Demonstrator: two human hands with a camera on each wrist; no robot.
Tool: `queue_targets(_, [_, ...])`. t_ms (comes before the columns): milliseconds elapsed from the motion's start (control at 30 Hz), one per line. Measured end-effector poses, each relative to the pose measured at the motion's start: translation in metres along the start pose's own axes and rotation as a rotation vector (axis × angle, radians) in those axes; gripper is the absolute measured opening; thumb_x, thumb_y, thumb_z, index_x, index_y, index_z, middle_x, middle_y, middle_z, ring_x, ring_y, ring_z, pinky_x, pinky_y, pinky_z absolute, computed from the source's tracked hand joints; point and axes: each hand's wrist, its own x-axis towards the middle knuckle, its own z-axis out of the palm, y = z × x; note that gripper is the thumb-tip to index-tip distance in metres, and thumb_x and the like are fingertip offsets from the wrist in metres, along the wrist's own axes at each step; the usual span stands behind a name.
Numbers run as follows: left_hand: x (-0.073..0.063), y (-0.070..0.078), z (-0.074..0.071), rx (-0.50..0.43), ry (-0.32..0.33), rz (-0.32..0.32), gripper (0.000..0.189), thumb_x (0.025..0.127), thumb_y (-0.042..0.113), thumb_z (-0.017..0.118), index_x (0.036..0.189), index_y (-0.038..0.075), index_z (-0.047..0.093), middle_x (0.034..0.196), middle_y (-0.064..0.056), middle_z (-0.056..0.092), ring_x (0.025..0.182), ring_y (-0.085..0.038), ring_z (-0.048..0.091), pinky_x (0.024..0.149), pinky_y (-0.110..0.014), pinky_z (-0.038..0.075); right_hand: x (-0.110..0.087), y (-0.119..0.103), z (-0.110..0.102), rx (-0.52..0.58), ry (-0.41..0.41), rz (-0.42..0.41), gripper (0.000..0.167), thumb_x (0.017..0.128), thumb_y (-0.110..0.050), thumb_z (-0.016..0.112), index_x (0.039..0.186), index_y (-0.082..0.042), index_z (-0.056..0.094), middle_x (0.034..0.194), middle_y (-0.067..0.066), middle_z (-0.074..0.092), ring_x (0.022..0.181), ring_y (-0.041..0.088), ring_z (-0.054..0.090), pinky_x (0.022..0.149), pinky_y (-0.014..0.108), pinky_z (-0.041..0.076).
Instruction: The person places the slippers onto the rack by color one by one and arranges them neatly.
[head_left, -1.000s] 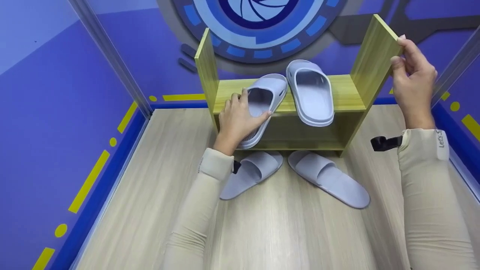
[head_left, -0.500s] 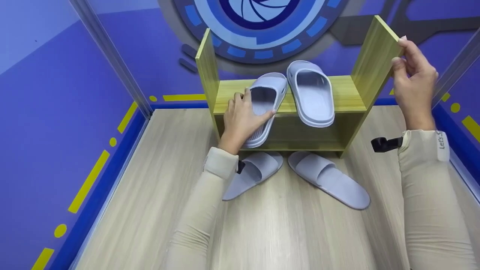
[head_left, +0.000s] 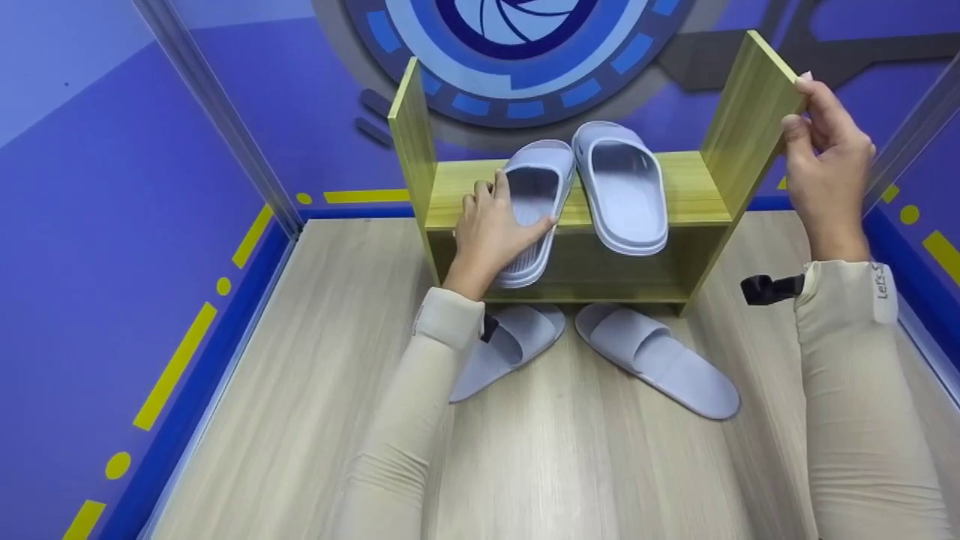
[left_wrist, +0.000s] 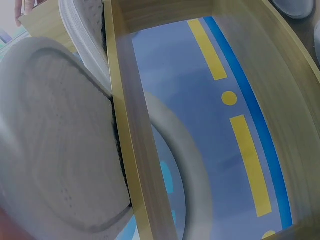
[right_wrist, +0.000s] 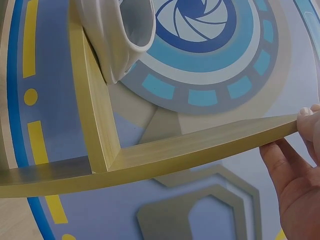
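My left hand [head_left: 491,232] grips a light grey clog-style slipper [head_left: 534,184] by its sides, thumb on the right rim and fingers along the left. That slipper lies on the upper board of a small wooden shoe rack [head_left: 465,184], its heel jutting past the front edge. Close on its right sits the matching slipper [head_left: 626,191], heel also over the edge. In the left wrist view the held slipper's sole [left_wrist: 60,135] shows against the board. With my right hand [head_left: 829,161] I pinch the top of the rack's right side panel [right_wrist: 210,150] between thumb and fingers.
Two grey open-toe slides, a left one [head_left: 529,330] partly behind my left wrist and a right one [head_left: 660,360], lie toes-in on the wood-look floor [head_left: 570,472] before the rack. Blue printed walls [head_left: 150,225] stand behind and at both sides.
My left hand has shifted the held slipper to the right and slightly farther back, so it now lies straighter beside its mate. The right hand stays on the panel.
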Motion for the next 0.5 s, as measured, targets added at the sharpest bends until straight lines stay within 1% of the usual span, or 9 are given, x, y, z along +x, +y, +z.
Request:
queue_targets(100, [0.003, 0.003, 0.001, -0.015, 0.005, -0.013, 0.107, 0.074, 0.071, 0.062, 0.153, 0.01, 0.024, 0.147, -0.016, 0.038, 0.129, -0.033, 0.041, 0.1, -0.047, 0.046, 0.0, 0.0, 0.0, -0.012, 0.001, 0.001, 0.032, 0.096, -0.01, 0.055, 0.126, -0.019, 0.064, 0.132, 0.001, 0.061, 0.096, 0.0, 0.065, 0.077, 0.008, 0.05])
queue_targets(200, [0.006, 0.005, 0.005, -0.02, 0.021, -0.013, 0.107, 0.075, 0.071, 0.063, 0.153, 0.008, 0.024, 0.146, -0.016, 0.038, 0.129, -0.034, 0.041, 0.105, -0.044, 0.041, 0.0, -0.001, 0.0, -0.021, -0.001, 0.005, 0.033, 0.096, -0.01, 0.055, 0.127, -0.019, 0.063, 0.136, -0.001, 0.057, 0.101, 0.0, 0.065, 0.079, 0.009, 0.05])
queue_targets(267, [0.008, 0.007, 0.007, -0.018, 0.029, -0.016, 0.108, 0.075, 0.071, 0.063, 0.153, 0.008, 0.024, 0.146, -0.017, 0.039, 0.129, -0.034, 0.042, 0.106, -0.043, 0.04, -0.001, -0.001, 0.0, -0.022, -0.006, 0.011, 0.034, 0.096, -0.009, 0.055, 0.127, -0.018, 0.063, 0.138, -0.002, 0.055, 0.105, 0.001, 0.064, 0.081, 0.01, 0.051])
queue_targets(433, [0.012, 0.011, 0.011, -0.001, 0.036, -0.036, 0.109, 0.075, 0.071, 0.062, 0.153, 0.007, 0.022, 0.146, -0.017, 0.038, 0.129, -0.035, 0.041, 0.104, -0.042, 0.041, -0.002, -0.003, 0.0, -0.015, -0.011, 0.024, 0.035, 0.095, -0.008, 0.055, 0.128, -0.017, 0.062, 0.14, -0.002, 0.053, 0.11, 0.005, 0.063, 0.084, 0.012, 0.051])
queue_targets(500, [0.013, 0.013, 0.012, 0.006, 0.04, -0.043, 0.109, 0.075, 0.072, 0.061, 0.153, 0.007, 0.022, 0.146, -0.018, 0.038, 0.128, -0.036, 0.042, 0.103, -0.043, 0.042, -0.002, -0.002, 0.0, -0.009, -0.01, 0.026, 0.035, 0.095, -0.008, 0.055, 0.128, -0.018, 0.062, 0.139, -0.001, 0.055, 0.108, 0.004, 0.064, 0.084, 0.013, 0.051])
